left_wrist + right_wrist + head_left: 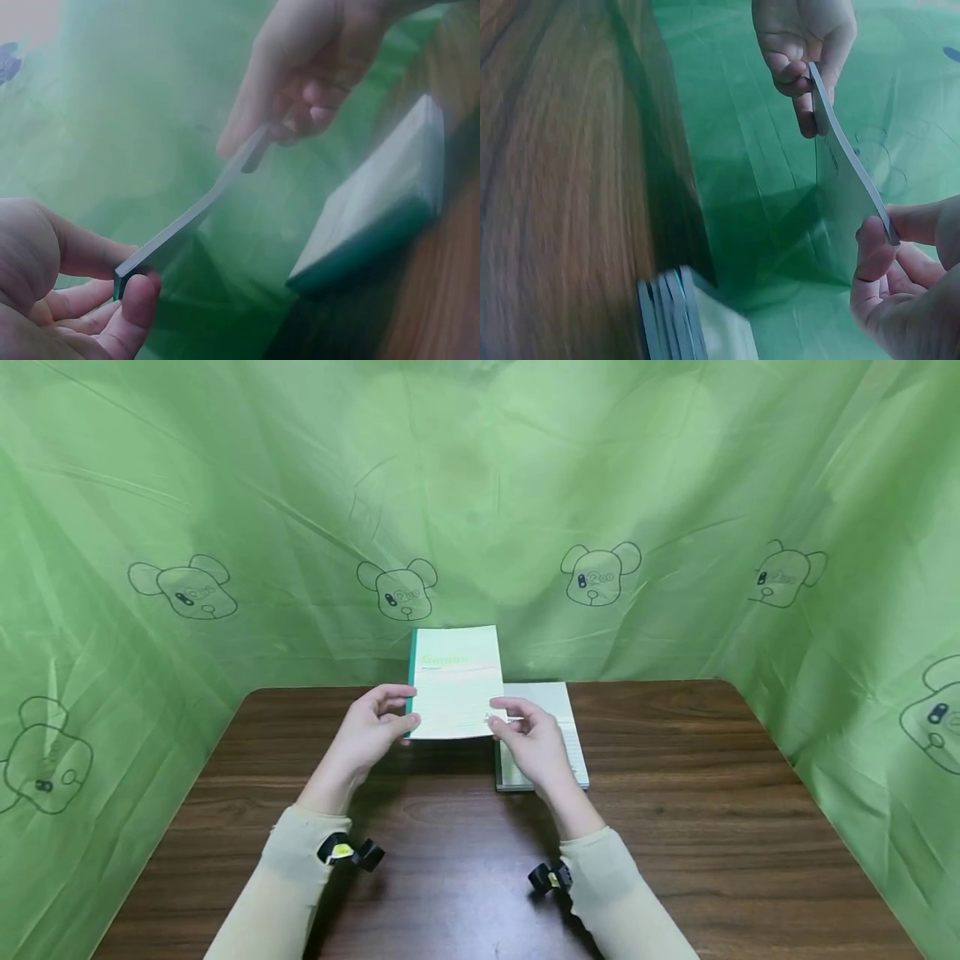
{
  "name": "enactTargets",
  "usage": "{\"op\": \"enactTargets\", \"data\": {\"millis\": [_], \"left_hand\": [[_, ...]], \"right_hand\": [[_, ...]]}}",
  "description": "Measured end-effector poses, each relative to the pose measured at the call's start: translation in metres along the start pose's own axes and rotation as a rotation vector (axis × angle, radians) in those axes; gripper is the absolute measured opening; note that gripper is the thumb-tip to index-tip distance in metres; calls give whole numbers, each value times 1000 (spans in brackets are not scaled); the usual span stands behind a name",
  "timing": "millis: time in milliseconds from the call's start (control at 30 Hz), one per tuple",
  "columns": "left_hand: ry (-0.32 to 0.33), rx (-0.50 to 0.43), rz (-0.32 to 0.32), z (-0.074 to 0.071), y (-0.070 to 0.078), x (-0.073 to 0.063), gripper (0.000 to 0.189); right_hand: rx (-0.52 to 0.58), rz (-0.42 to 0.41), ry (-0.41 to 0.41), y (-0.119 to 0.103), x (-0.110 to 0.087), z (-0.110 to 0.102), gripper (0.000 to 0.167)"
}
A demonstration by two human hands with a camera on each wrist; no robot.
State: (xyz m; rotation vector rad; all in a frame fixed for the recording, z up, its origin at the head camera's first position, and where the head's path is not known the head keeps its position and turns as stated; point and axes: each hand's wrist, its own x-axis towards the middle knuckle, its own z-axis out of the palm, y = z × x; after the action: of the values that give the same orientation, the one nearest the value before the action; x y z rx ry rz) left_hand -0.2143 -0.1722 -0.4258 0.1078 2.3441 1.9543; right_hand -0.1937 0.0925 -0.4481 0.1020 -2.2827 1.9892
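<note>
A thin notebook (457, 685) with a pale cover and a green spine is held up above the table, its spine toward the left. My left hand (371, 727) pinches its lower left corner by the spine, thumb on the front. At the opposite lower corner my right hand (534, 743) pinches the page edge between thumb and fingers. In the left wrist view the notebook (187, 217) shows edge-on and slightly bent. Behind my right hand a stack of similar notebooks (551, 702) lies on the table, partly covered by that hand and the held notebook.
The dark wooden table (675, 827) ends at its back edge against a green curtain (480, 485) with bear-head drawings. More curtain hangs at both sides. In the right wrist view the stack (675, 315) shows several notebook edges near the table's edge.
</note>
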Motion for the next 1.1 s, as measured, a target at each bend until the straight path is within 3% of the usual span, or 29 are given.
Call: {"op": "enactTargets", "data": {"millis": [233,467,733,867,1100], "left_hand": [[4,-51,12,40,3,9,45],[-8,-41,20,74,4,21,42],[-35,-49,24,98,5,22,42],[-35,-26,33,102,2,23,42],[-16,65,57,109,-3,26,41]], "right_hand": [[-32,-27,60,0,4,-36,28],[-73,-23,77,7,9,-70,28],[-82,-23,101,8,9,-93,29],[-121,-19,44,9,9,-103,28],[-224,-1,-168,17,10,-127,20]]}}
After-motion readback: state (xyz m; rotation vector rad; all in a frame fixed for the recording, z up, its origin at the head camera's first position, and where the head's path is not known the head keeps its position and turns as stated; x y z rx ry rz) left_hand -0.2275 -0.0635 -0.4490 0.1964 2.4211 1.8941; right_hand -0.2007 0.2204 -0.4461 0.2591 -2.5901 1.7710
